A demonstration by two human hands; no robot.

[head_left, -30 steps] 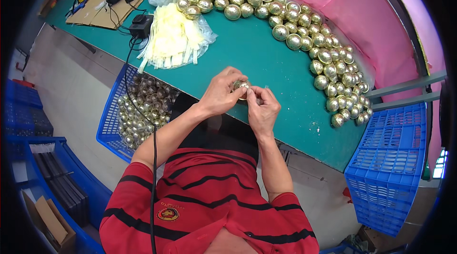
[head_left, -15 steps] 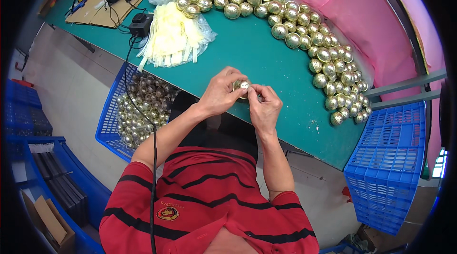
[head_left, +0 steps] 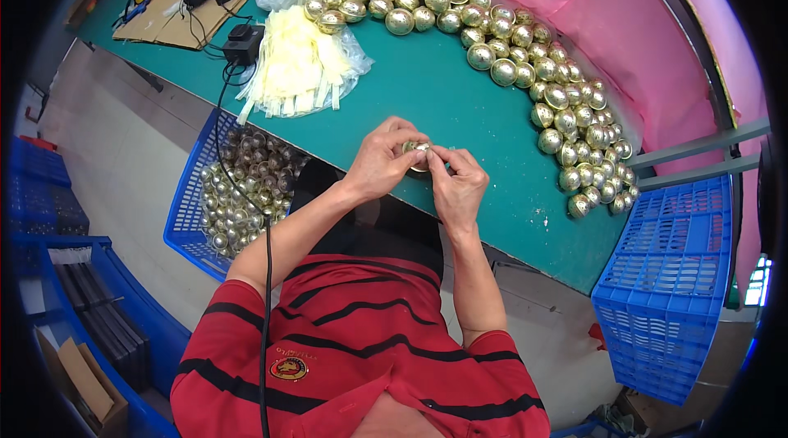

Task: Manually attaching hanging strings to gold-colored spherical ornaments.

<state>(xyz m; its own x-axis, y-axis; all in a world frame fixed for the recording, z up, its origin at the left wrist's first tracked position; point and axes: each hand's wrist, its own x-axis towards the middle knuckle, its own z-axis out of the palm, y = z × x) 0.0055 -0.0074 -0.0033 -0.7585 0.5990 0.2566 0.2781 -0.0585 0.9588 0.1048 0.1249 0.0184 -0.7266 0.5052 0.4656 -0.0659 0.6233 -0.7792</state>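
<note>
Above the near edge of the green table, my left hand [head_left: 382, 157] is closed round a shiny gold ball [head_left: 417, 147]. The fingertips of my right hand [head_left: 456, 185] pinch at the ball's right side. Whether a small part sits between those fingertips is hidden. Much of the ball is covered by my fingers. Beyond my hands lies a bunch of pale yellow strips [head_left: 300, 68] on clear plastic. Many similar gold balls [head_left: 503, 71] form a long curved heap along the table's far and right side.
A blue basket [head_left: 185, 220] of gold balls stands below the table at left. Blue crates [head_left: 665, 274] are stacked at right. A black cable [head_left: 267, 315] runs from an adapter [head_left: 243, 44] down across my left arm. Cardboard [head_left: 156, 19] lies at the far left of the green table [head_left: 460, 110].
The ball has turned or tilted slightly between my fingers. Both hands stay in nearly the same place.
</note>
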